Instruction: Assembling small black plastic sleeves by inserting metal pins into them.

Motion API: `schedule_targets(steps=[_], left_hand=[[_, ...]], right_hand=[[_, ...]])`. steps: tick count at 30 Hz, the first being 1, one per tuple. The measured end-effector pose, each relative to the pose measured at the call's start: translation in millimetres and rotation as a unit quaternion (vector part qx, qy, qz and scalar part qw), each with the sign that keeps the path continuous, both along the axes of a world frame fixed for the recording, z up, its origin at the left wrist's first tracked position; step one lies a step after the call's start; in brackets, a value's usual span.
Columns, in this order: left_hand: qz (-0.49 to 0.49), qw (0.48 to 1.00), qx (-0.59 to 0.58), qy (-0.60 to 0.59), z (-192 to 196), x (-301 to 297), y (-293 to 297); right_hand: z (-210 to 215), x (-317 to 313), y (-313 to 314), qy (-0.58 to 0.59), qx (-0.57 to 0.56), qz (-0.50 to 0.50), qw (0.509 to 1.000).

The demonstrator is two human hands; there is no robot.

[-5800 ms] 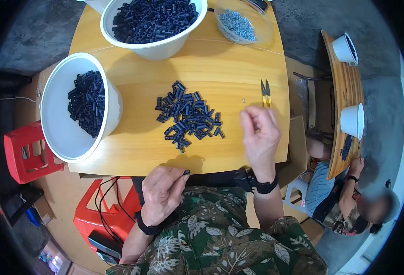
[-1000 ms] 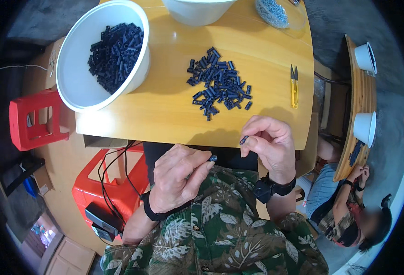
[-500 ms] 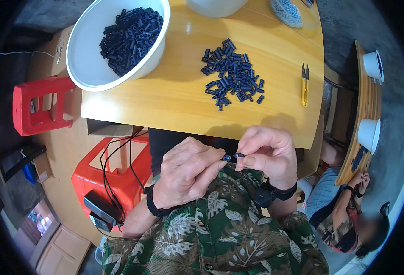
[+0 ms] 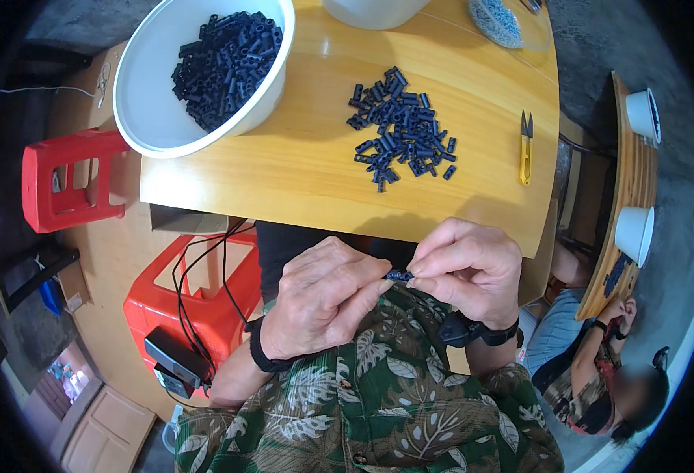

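Note:
Just past the table's near edge, my left hand [image 4: 327, 296] pinches one end of a small black plastic connector [image 4: 399, 276] between thumb and finger. My right hand [image 4: 473, 268] has its thumb and fingertips closed at the connector's other end. Any tiny part between those right fingertips is hidden. Beyond my hands, a loose heap of similar black connectors [image 4: 403, 126] lies on the wooden table [image 4: 307, 181]. Many more connectors [image 4: 225, 67] fill part of a large white bowl [image 4: 154, 94] at the far left.
Yellow thread snips [image 4: 526, 150] lie at the table's right side. A tub of small silvery pieces [image 4: 495, 22] and another white container [image 4: 374, 9] stand at the back. Red stools [image 4: 146, 303] with cables are at the left. Another person [image 4: 591, 370] works at a bench on the right.
The gap between my fingertips has closed. Two small dark pieces, held apart before, now meet in line, and my right hand has shifted slightly.

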State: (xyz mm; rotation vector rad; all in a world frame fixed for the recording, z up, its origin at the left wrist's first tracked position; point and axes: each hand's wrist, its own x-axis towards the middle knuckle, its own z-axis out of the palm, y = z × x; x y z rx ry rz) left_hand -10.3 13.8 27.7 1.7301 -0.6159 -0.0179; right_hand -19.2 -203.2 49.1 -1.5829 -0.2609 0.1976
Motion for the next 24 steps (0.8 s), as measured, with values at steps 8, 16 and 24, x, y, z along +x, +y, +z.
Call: schedule_targets(steps=[8,16,24], left_hand=[[-0.003,1.0,0.016,-0.007,0,0,0],[-0.018,0.998,0.062,0.003,4,2,2],[-0.029,0.997,0.075,0.003,7,5,3]], right_hand=[[8,3,-1,-0.02,-0.066,0.019,0.997],[14,4,2,-0.065,-0.14,0.032,0.988],[10,5,1,-0.061,-0.144,0.047,0.987]])
